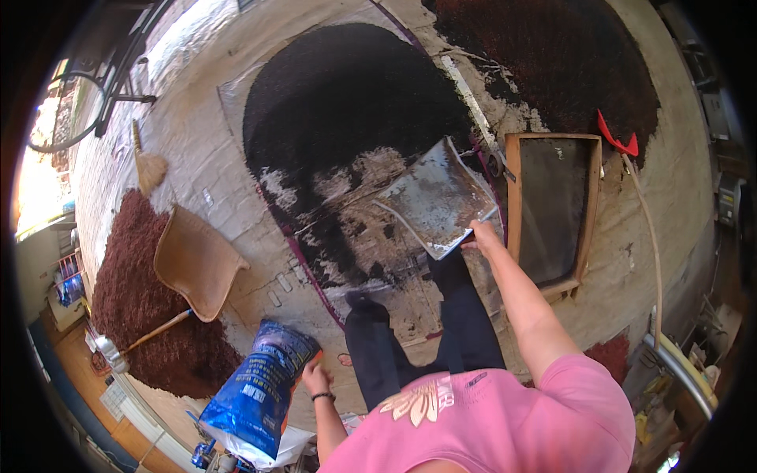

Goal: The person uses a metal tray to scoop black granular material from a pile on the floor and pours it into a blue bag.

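Note:
My right hand (483, 237) grips the near right rim of a worn grey metal scoop pan (438, 193), which is tilted in front of my legs. Smears of dark material mark its inner face. At the lower left my left hand (317, 380), with a dark band at the wrist, is closed at the side of a blue plastic bag (256, 390) with a white bottom. Some of its fingers are hidden by the bag. Beyond the pan a broad bed of black granular material (347, 102) lies spread on a sheet, with its near part scraped thin.
To the left are a reddish-brown heap (134, 292), a tan scoop pan (197, 260) and a straw broom (150, 169). A wood-framed screen (556, 209) lies on the right, beside a long-handled red tool (619, 138). Another dark spread (568, 63) covers the far right floor.

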`<action>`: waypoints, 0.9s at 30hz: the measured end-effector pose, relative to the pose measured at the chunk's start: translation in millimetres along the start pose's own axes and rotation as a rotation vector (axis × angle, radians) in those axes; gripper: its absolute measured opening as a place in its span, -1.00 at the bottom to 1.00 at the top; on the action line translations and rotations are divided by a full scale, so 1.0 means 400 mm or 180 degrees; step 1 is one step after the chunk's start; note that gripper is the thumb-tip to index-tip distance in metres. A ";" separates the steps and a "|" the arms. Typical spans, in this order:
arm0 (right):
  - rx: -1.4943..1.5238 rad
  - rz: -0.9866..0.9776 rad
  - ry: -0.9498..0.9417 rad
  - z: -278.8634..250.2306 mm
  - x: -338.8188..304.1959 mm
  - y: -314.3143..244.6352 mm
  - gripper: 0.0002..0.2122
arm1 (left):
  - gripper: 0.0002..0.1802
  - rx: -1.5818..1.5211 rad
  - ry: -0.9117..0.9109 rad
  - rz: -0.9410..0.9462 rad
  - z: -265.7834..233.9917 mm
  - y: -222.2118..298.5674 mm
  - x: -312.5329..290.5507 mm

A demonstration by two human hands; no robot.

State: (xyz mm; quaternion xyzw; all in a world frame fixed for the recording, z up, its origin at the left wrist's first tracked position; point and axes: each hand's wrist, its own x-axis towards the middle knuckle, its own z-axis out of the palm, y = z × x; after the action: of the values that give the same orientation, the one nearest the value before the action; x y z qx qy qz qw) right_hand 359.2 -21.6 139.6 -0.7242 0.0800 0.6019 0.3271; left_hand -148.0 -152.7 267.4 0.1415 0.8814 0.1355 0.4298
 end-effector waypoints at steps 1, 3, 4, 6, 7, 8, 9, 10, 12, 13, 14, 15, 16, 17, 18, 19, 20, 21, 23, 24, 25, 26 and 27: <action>0.0090 0.0040 0.0076 -0.029 0.079 -0.015 -0.74 | -0.78 0.0392 -0.0351 0.0507 0.126 0.077 0.010; 0.0268 0.0122 0.0227 -0.087 0.240 -0.041 -0.72 | -0.74 0.0476 -0.1074 0.1065 0.392 0.267 -0.045; 0.0256 0.0114 0.0299 -0.103 0.312 -0.056 -0.70 | -0.73 0.0603 -0.1433 0.1110 0.492 0.329 -0.068; 0.0030 0.0115 0.0531 -0.152 0.478 -0.098 -0.69 | -0.72 0.0795 -0.2006 0.1268 0.691 0.388 -0.070; -0.0063 0.0100 0.0746 -0.167 0.547 -0.128 -0.69 | -0.72 0.0857 -0.2203 0.1370 0.778 0.390 -0.057; -0.0219 0.0040 0.0947 -0.186 0.611 -0.154 -0.69 | -0.72 0.0890 -0.2345 0.1319 0.852 0.374 -0.038; -0.0118 -0.0007 0.1039 -0.173 0.648 -0.182 -0.70 | -0.73 0.0912 -0.2466 0.1259 0.924 0.354 -0.007; -0.0262 -0.0121 0.1062 -0.242 0.741 -0.171 -0.71 | -0.73 0.1027 -0.2623 0.1441 1.007 0.354 0.014; -0.0472 0.0033 0.1074 -0.258 0.831 -0.198 -0.72 | -0.72 0.1100 -0.2854 0.1475 1.106 0.355 0.036; -0.0520 0.0050 0.1130 -0.267 0.870 -0.197 -0.72 | -0.72 0.1121 -0.2966 0.1392 1.137 0.371 0.040; -0.0556 0.0104 0.1219 -0.270 0.918 -0.199 -0.72 | -0.72 0.1160 -0.3036 0.1285 1.166 0.380 0.055; -0.0582 0.0160 0.1318 -0.278 0.956 -0.202 -0.71 | -0.72 0.1206 -0.3117 0.1181 1.185 0.397 0.062; -0.0611 0.0260 0.1426 -0.306 1.010 -0.181 -0.73 | -0.72 0.1327 -0.3167 0.1044 1.194 0.417 0.064; -0.0377 0.0344 0.1193 -0.280 1.019 -0.191 -0.74 | -0.72 0.1277 -0.3161 0.1025 1.189 0.442 0.074; -0.0429 0.0331 0.1210 -0.258 1.043 -0.182 -0.75 | -0.72 0.1221 -0.3152 0.1010 1.187 0.468 0.084; -0.0481 0.0288 0.1262 -0.249 1.062 -0.184 -0.75 | -0.73 0.1145 -0.3180 0.1018 1.188 0.498 0.094; -0.0405 0.0122 0.1183 -0.233 1.079 -0.186 -0.73 | -0.73 0.0982 -0.3123 0.0601 1.188 0.525 0.101; -0.0569 0.0020 0.1184 -0.233 1.105 -0.199 -0.73 | -0.73 0.0932 -0.3094 0.0548 1.192 0.537 0.112; -0.0902 -0.0188 0.1179 -0.220 1.169 -0.243 -0.72 | -0.75 0.0826 -0.3034 0.0443 1.191 0.551 0.135; -0.1023 -0.0351 0.0995 -0.181 1.186 -0.281 -0.72 | -0.75 0.0820 -0.2961 0.0504 1.185 0.558 0.139; -0.1144 -0.0497 0.0820 -0.127 1.203 -0.318 -0.72 | -0.73 0.0810 -0.2997 0.0518 1.181 0.565 0.146; -0.1398 -0.0685 0.0664 -0.081 1.234 -0.343 -0.73 | -0.71 0.0806 -0.3042 0.0527 1.173 0.573 0.151; -0.1652 -0.0873 0.0491 -0.032 1.260 -0.360 -0.74 | -0.69 0.0798 -0.3077 0.0537 1.168 0.577 0.154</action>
State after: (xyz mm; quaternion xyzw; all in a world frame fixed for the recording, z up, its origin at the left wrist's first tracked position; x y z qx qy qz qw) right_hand 575.5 222.6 -270.8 -0.8312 -0.1504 0.4956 0.2023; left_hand 218.1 137.7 28.9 0.3093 0.5766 -0.0182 0.7560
